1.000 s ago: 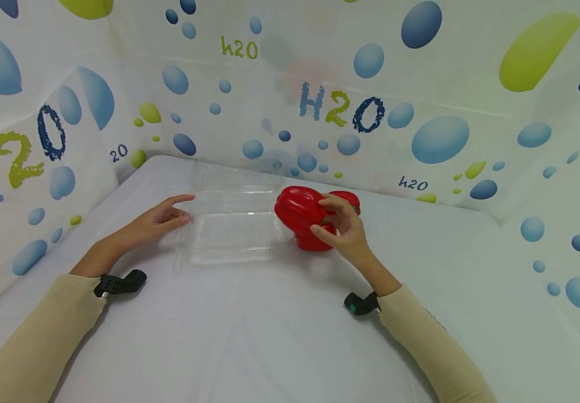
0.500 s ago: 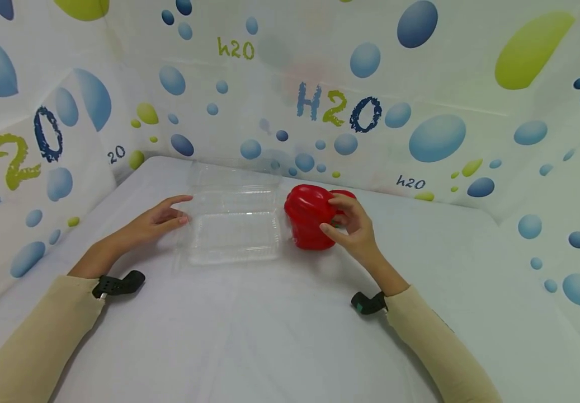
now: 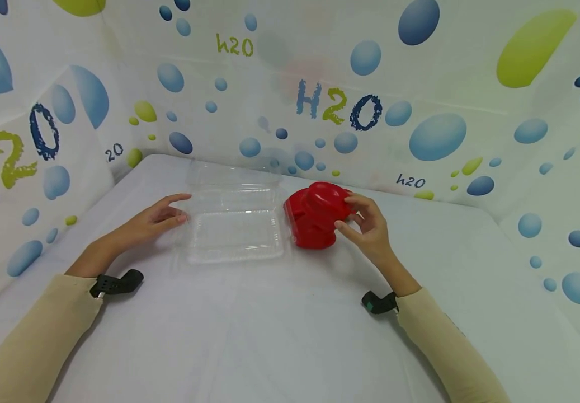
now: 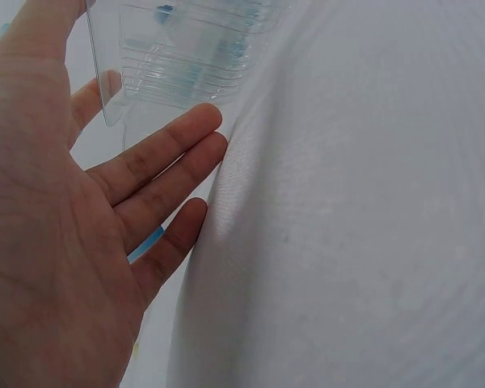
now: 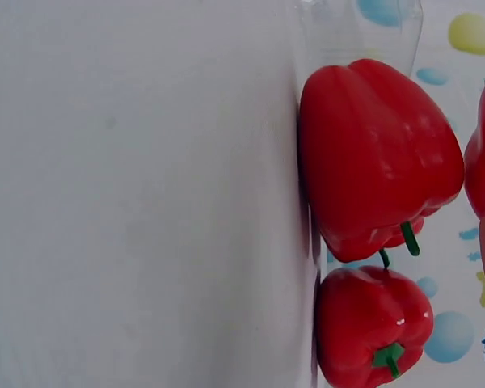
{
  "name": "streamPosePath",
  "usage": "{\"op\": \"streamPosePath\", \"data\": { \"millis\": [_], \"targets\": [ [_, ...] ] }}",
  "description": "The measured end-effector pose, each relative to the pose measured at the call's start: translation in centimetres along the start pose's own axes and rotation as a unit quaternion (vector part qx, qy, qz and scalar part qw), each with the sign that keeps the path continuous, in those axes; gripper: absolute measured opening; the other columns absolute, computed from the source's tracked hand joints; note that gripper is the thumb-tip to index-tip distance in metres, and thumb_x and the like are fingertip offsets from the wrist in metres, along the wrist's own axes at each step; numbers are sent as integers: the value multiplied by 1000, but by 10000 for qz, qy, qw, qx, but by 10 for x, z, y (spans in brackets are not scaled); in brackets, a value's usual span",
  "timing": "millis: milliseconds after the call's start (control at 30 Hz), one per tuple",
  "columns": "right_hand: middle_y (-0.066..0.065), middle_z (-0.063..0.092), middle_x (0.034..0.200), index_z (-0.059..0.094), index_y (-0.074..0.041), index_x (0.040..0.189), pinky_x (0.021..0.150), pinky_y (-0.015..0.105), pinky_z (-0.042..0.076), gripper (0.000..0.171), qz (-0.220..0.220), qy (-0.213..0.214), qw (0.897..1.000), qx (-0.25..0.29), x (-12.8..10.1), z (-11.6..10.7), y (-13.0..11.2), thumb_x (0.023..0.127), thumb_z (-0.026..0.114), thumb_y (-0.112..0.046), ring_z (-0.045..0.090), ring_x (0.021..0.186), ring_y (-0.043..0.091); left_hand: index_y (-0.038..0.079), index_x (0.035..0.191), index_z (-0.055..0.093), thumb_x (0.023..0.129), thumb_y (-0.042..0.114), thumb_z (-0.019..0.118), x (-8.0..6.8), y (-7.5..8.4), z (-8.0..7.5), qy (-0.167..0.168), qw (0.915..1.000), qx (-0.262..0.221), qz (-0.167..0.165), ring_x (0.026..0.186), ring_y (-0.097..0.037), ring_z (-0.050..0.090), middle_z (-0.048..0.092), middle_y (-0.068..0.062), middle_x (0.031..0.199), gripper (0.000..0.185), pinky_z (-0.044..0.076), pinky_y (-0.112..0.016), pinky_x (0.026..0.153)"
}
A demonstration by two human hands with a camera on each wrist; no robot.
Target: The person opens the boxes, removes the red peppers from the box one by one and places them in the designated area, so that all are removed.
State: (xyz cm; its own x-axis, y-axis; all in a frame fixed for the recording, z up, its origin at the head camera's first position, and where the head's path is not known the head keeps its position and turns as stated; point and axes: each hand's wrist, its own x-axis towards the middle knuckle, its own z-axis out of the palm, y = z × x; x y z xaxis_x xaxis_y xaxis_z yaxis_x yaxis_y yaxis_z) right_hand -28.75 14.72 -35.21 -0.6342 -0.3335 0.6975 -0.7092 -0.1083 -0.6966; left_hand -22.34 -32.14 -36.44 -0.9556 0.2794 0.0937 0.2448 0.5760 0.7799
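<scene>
Fingertips of right hand (image 3: pixel 370 226) pinch red pepper (image 3: pixel 317 215) beside clear tray (image 3: pixel 234 229).

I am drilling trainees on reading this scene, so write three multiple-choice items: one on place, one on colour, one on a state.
1. Where are the peppers relative to the clear container?
A. inside it
B. on the table at its right end
C. at its left end

2. What colour are the pepper bodies?
A. red
B. yellow
C. orange

3. How is the left hand placed?
A. curled in a fist
B. gripping a pepper
C. fingers straight, at the container's left edge

Answers:
1 B, the head view shows them outside the tray, beside its right end.
2 A, the right wrist view shows red bodies with green stems.
3 C, the left wrist view shows extended fingers by the clear plastic.
</scene>
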Motion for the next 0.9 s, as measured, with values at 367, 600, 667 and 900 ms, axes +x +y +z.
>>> {"op": "streamPosePath", "data": {
  "millis": [367,600,667,900],
  "targets": [
    [6,54,132,44,16,124,91,24,53,51,93,138,9998,-100,-4,-11,-2,77,61,25,53,118,22,10,152,27,101,20,52,0,0,1,10,10000,17,-36,101,6,53,58,-23,124,58,41,-10,84],
    [5,54,131,45,16,124,91,23,52,50,157,260,9994,-155,-7,-18,-1,77,62,24,53,118,22,9,152,27,101,18,52,1,-1,0,23,10000,-25,21,100,7,54,59,-23,123,57,41,-8,85],
    [4,55,131,45,16,124,91,23,52,51,187,277,9992,-215,-8,-20,-2,77,63,24,54,118,21,8,151,27,101,17,52,1,-2,0,29,10000,-24,35,100,7,54,59,-23,123,57,41,-8,85],
    [1,55,129,45,16,124,91,21,52,51,303,328,9983,-363,-12,-26,-4,77,62,25,54,116,19,8,152,26,101,19,52,2,-2,0,-2,10000,33,3,100,8,53,58,-22,124,58,41,-8,84]
  ]
}}
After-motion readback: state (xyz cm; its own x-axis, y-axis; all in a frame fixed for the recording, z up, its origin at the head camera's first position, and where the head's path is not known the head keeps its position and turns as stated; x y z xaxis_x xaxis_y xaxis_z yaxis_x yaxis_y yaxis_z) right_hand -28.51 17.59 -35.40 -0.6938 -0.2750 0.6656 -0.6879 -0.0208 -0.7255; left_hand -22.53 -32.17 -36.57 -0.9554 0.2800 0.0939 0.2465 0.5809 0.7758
